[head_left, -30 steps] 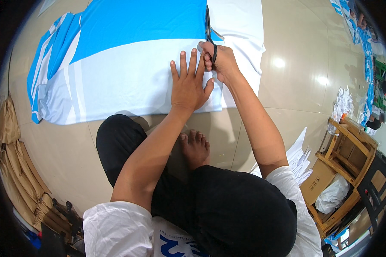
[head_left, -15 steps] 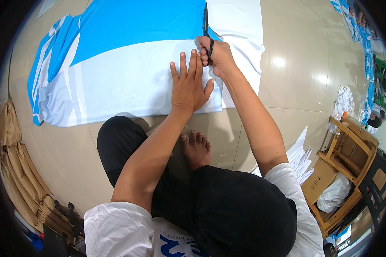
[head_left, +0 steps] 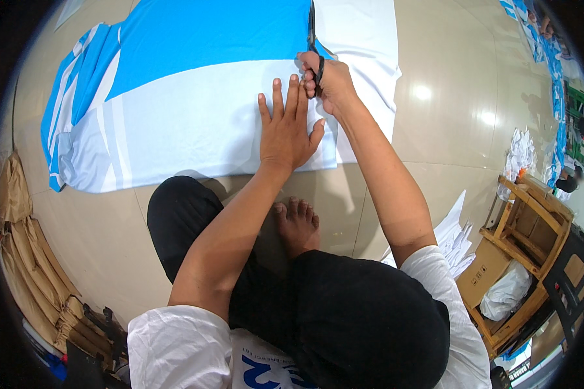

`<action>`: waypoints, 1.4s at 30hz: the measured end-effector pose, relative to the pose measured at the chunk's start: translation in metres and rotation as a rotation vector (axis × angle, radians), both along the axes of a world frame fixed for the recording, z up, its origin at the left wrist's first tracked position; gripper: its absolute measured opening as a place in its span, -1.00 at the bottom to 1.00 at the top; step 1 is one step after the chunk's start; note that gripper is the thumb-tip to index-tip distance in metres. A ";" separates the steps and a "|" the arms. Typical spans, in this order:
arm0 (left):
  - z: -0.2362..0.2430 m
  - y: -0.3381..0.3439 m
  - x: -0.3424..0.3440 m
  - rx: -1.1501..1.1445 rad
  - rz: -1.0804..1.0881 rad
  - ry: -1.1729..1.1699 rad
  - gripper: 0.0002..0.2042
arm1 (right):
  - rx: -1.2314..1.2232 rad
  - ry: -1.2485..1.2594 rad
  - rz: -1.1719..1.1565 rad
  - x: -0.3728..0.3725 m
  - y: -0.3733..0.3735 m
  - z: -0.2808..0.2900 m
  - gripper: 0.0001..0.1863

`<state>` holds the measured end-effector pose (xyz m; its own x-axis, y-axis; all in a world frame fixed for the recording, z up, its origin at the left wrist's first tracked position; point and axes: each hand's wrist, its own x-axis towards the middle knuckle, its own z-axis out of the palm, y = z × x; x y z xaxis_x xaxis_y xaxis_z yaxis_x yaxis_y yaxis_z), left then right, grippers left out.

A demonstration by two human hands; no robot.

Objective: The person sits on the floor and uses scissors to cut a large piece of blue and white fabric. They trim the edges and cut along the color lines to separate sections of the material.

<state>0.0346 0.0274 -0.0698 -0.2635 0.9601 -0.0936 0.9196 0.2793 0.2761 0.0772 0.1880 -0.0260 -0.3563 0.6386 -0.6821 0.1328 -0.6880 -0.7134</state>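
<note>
Since the blue-and-white fabric [head_left: 194,110] lies spread on the floor [head_left: 97,240], it looks thin, soft and light, likely to slide. Left hand [head_left: 287,133] presses flat, fingers wide, beside the cut line; right hand [head_left: 328,81] is clenched around scissors [head_left: 313,45].

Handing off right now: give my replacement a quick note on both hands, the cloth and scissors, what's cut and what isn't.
Left hand: flat, fingers spread, pressing the blue and white cloth to the floor.
Right hand: grip closed on the black scissors, blades pointing away along the cut line.
Done: cloth is parted from its near edge up to the scissors.
Left: the stretch beyond the blades, toward the far edge.
</note>
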 end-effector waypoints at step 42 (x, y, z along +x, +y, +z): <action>-0.001 -0.002 0.000 0.062 0.005 -0.035 -0.14 | 0.037 -0.007 -0.033 -0.026 0.026 0.002 -0.72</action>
